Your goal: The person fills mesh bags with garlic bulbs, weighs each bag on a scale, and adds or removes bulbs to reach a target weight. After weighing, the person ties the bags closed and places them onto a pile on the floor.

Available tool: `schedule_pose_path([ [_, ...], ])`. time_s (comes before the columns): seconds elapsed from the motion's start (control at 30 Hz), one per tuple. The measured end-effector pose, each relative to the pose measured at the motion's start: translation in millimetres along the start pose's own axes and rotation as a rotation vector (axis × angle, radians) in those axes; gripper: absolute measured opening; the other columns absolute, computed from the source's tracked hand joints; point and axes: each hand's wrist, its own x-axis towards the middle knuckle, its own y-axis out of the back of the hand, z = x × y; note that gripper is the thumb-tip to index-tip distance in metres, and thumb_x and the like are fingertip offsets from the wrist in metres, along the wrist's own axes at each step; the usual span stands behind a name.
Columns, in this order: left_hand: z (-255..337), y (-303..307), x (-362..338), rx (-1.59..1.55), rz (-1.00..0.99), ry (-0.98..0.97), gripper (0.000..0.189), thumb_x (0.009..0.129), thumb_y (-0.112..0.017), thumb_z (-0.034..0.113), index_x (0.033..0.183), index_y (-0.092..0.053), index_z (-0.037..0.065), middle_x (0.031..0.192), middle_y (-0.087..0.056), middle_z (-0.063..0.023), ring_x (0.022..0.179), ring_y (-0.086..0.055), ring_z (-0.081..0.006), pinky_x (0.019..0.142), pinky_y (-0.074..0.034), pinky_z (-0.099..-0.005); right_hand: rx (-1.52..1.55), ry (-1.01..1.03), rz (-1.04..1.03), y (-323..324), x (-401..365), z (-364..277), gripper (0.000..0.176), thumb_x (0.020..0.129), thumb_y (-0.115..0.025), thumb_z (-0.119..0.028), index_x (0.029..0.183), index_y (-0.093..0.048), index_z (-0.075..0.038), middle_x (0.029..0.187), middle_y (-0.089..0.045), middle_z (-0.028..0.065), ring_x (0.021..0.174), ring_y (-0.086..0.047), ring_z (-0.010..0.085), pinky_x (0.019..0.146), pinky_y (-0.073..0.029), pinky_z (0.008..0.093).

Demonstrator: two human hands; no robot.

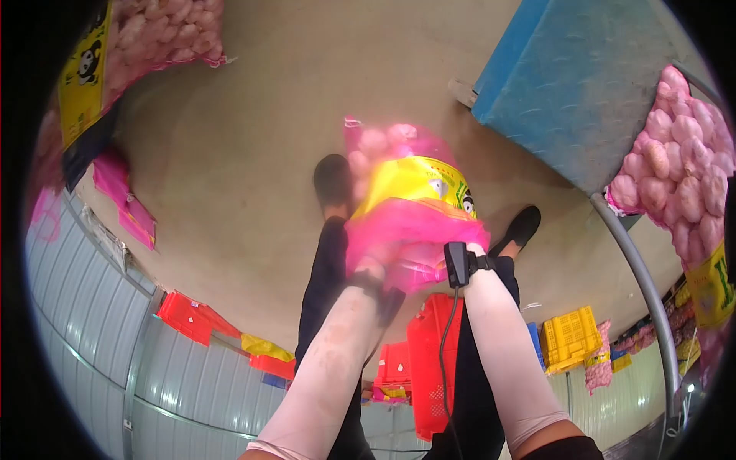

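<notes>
While it hangs left of the blue metal platform, the pink mesh garlic sack (yellow panda label, writing blurred) is clutched by left hand and right hand.

No legible text in this view. The yellow label on the held pink mesh bag has a panda logo at its right edge; it's motion-blurred and no characters resolve. The top-left label on the top-left garlic bag has a black-and-white panda graphic, and the print around it is too small and skewed to read. The right-edge label on the right garlic bag shows dark strokes, cut by the frame edge and unreadable. The red crate, yellow crate and wrist device show no markings I can read.
</notes>
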Motion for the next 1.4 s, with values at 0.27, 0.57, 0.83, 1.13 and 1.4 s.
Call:
schedule_pose_path([
  [0.27,67,20,-64,-1.042,0.126,0.106,0.040,0.089,-0.046,0.037,0.115,-0.053,0.007,0.107,-0.057,-0.0071,0.098,-0.054,-0.0208,0.079,-0.045,-0.0333,0.106,0.133,-0.031,-26,-35,-62,0.027,0.084,-0.055,-0.026,0.105,-0.055,-0.008,0.090,-0.061,0.0003,0.081,-0.059,0.0174,0.071,-0.047,0.0312],
  [0.57,191,135,-195,-0.948,0.265,0.223,0.049,0.089,-0.046,0.043,0.121,-0.045,0.006,0.106,-0.054,-0.0116,0.087,-0.057,-0.0238,0.073,-0.048,-0.0363,0.286,0.283,-0.153,-83,-170,-153,0.034,0.087,-0.049,-0.017,0.116,-0.050,0.000,0.113,-0.053,0.0073,0.101,-0.052,0.0161,0.089,-0.040,0.0262],
  [0.83,285,225,-348,-0.697,0.215,-0.167,0.037,0.090,-0.047,0.031,0.115,-0.052,0.004,0.095,-0.055,-0.0180,0.082,-0.055,-0.0266,0.071,-0.044,-0.0375,0.788,0.366,-0.285,-115,-352,-263,0.037,0.086,-0.055,-0.016,0.122,-0.047,-0.012,0.120,-0.051,0.0056,0.107,-0.052,0.0171,0.088,-0.044,0.0304],
  [1.13,434,309,-476,-0.083,0.428,-0.540,0.042,0.086,-0.051,0.028,0.123,-0.045,0.008,0.099,-0.054,-0.0194,0.088,-0.055,-0.0322,0.077,-0.044,-0.0382,0.650,0.909,-0.121,-105,-522,-356,0.056,0.083,-0.060,-0.014,0.131,-0.033,-0.008,0.126,-0.044,0.0085,0.114,-0.044,0.0179,0.095,-0.038,0.0322],
  [1.4,624,275,-480,-0.231,0.288,-1.063,0.049,0.083,-0.056,0.027,0.122,-0.043,0.002,0.112,-0.053,-0.0207,0.101,-0.053,-0.0344,0.083,-0.044,-0.0364,0.452,1.181,0.226,46,-644,-442,0.043,0.083,-0.055,-0.012,0.123,-0.040,-0.005,0.109,-0.052,0.0054,0.095,-0.053,0.0163,0.082,-0.045,0.0271],
])
